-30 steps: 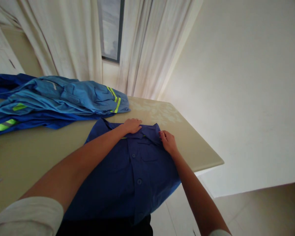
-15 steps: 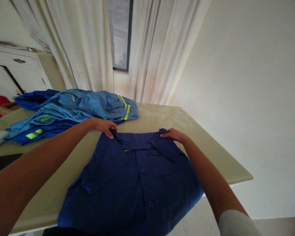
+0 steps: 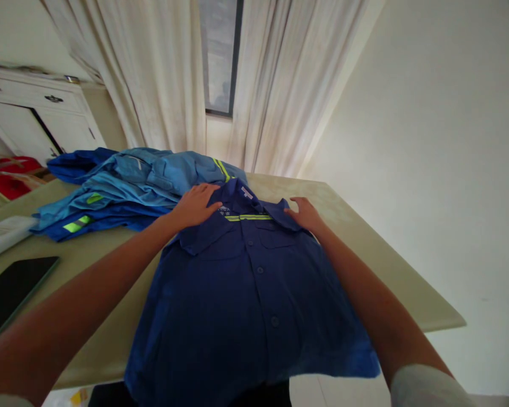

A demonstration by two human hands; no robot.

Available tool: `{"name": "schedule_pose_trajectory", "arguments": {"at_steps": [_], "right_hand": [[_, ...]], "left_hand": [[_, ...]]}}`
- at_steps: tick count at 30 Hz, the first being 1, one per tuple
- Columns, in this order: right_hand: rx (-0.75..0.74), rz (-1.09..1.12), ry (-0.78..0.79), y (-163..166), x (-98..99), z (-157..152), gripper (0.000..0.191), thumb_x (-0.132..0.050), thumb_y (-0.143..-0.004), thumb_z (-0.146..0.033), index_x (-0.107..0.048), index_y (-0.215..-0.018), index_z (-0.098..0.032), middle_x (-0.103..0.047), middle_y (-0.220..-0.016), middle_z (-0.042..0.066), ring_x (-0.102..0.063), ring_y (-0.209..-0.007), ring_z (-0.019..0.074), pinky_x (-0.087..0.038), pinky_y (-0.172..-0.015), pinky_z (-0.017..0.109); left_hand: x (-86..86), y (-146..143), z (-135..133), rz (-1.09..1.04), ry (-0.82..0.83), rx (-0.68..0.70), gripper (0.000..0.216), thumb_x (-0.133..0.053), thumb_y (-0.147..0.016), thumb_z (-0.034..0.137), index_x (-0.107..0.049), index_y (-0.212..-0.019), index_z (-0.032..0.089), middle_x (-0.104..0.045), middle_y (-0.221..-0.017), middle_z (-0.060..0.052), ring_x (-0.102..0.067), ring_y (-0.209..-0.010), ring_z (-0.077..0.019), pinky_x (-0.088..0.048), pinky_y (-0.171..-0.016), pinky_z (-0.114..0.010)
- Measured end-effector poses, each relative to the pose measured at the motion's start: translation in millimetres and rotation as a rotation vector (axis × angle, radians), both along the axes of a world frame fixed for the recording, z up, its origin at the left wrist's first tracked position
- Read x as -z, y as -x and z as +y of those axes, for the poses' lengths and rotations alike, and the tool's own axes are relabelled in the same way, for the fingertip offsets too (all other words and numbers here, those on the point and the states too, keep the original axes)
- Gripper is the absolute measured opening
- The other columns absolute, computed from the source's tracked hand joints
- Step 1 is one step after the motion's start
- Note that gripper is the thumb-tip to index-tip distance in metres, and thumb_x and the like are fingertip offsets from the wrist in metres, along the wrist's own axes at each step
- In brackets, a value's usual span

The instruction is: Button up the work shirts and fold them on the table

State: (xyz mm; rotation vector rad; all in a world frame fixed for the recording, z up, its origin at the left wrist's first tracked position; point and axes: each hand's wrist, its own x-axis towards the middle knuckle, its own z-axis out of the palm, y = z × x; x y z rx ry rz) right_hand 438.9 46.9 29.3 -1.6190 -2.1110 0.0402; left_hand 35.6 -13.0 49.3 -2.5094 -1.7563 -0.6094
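A dark blue button-front work shirt [image 3: 220,299] lies front side up on the table, its collar at the far end and its hem hanging over the near edge. The collar label and a yellow-green reflective strip across the chest are showing. My left hand [image 3: 198,206] rests on the shirt's left shoulder, fingers stretched out and thumb apart. At the opposite shoulder, my right hand [image 3: 304,215] touches the cloth with its thumb and fingers spread.
A heap of light and darker blue garments [image 3: 152,175] with reflective strips lies behind the left arm. A black phone [image 3: 19,288] and a white object [image 3: 8,234] are on the table [image 3: 390,282] at left. A white cabinet [image 3: 63,113] stands beyond.
The shirt's folded-over top has been laid out flat away from me, exposing collar and chest strip. Both hands have let go of the cloth edge, and their fingers are now spread.
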Motion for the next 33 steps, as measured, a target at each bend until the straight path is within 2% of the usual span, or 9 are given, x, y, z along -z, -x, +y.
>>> {"name": "schedule_pose_trajectory", "arguments": {"at_steps": [3,6,9,12,17,21,25,29,33], "right_hand": [[-0.075,-0.044,0.133,-15,37.5,-46,0.062,-0.064,-0.094,-0.053,-0.058,-0.144,-0.018,-0.057,-0.148,0.017,-0.053,-0.139,0.0337,-0.038,-0.121,0.051],[-0.022,-0.031,0.163,-42,58.3,-94,0.064,-0.059,-0.096,-0.058,-0.054,-0.148,-0.022,-0.052,-0.155,0.015,-0.048,-0.144,0.0335,-0.034,-0.124,0.053],[0.05,-0.015,0.178,-68,64.5,-129,0.065,-0.054,-0.096,-0.063,-0.054,-0.148,-0.023,-0.054,-0.152,0.015,-0.051,-0.141,0.0333,-0.036,-0.123,0.053],[0.069,-0.03,0.175,-77,62.3,-141,0.067,-0.054,-0.095,-0.065,-0.055,-0.146,-0.021,-0.057,-0.147,0.016,-0.055,-0.136,0.0344,-0.038,-0.121,0.053],[-0.013,-0.047,0.001,-33,47.4,-102,0.064,-0.053,-0.098,-0.062,-0.055,-0.145,-0.018,-0.058,-0.145,0.018,-0.053,-0.136,0.035,-0.038,-0.119,0.052],[-0.136,-0.051,-0.038,37,35.0,-40,0.06,-0.061,-0.097,-0.053,-0.056,-0.144,-0.015,-0.06,-0.142,0.017,-0.054,-0.134,0.032,-0.04,-0.118,0.046],[-0.121,-0.131,-0.034,91,33.7,9,0.057,-0.072,-0.091,-0.038,-0.057,-0.142,-0.016,-0.061,-0.139,0.016,-0.056,-0.128,0.0312,-0.043,-0.112,0.043],[-0.057,-0.121,-0.06,103,49.2,25,0.031,-0.062,-0.094,-0.017,-0.071,-0.124,-0.021,-0.067,-0.122,0.012,-0.059,-0.115,0.0279,-0.046,-0.101,0.037],[-0.05,0.023,-0.13,91,66.8,24,0.042,-0.055,-0.087,-0.004,-0.077,-0.117,-0.024,-0.068,-0.11,0.01,-0.057,-0.108,0.0268,-0.047,-0.098,0.035]], "left_hand": [[48.1,12,-50,0.091,0.227,0.085,0.072,-0.041,-0.099,0.064,-0.041,-0.16,0.024,-0.033,-0.169,-0.014,-0.034,-0.152,-0.0358,-0.028,-0.123,-0.054],[76.8,37,-98,0.119,0.35,0.111,0.071,-0.04,-0.099,0.065,-0.039,-0.161,0.031,-0.028,-0.172,-0.009,-0.029,-0.156,-0.0352,-0.019,-0.126,-0.055],[80.5,60,-128,0.072,0.361,0.116,0.07,-0.043,-0.097,0.068,-0.04,-0.16,0.037,-0.033,-0.17,-0.004,-0.034,-0.154,-0.0326,-0.022,-0.126,-0.051],[69.2,65,-131,0.025,0.333,0.089,0.062,-0.044,-0.096,0.066,-0.056,-0.149,0.037,-0.051,-0.159,-0.004,-0.045,-0.146,-0.0323,-0.028,-0.123,-0.05],[47.5,30,-75,-0.089,0.195,0.059,0.053,-0.043,-0.099,0.054,-0.065,-0.136,0.022,-0.066,-0.139,-0.009,-0.06,-0.129,-0.0286,-0.041,-0.117,-0.043],[40.7,-8,-4,-0.185,0.045,0.046,0.048,-0.048,-0.096,0.035,-0.06,-0.138,0.014,-0.066,-0.137,-0.014,-0.061,-0.128,-0.0278,-0.045,-0.115,-0.042],[39.9,-29,54,-0.134,-0.068,0.009,0.056,-0.053,-0.092,0.02,-0.05,-0.146,0.008,-0.057,-0.149,-0.019,-0.052,-0.14,-0.0299,-0.039,-0.121,-0.045],[37.2,-31,87,-0.075,-0.071,-0.067,0.072,-0.063,-0.089,0.023,-0.039,-0.156,0.015,-0.046,-0.16,-0.018,-0.045,-0.145,-0.0347,-0.039,-0.118,-0.05],[32.8,-25,107,-0.036,0.047,-0.082,0.076,-0.071,-0.085,0.027,-0.043,-0.156,0.024,-0.058,-0.15,-0.013,-0.049,-0.14,-0.0363,-0.039,-0.114,-0.054]]}}
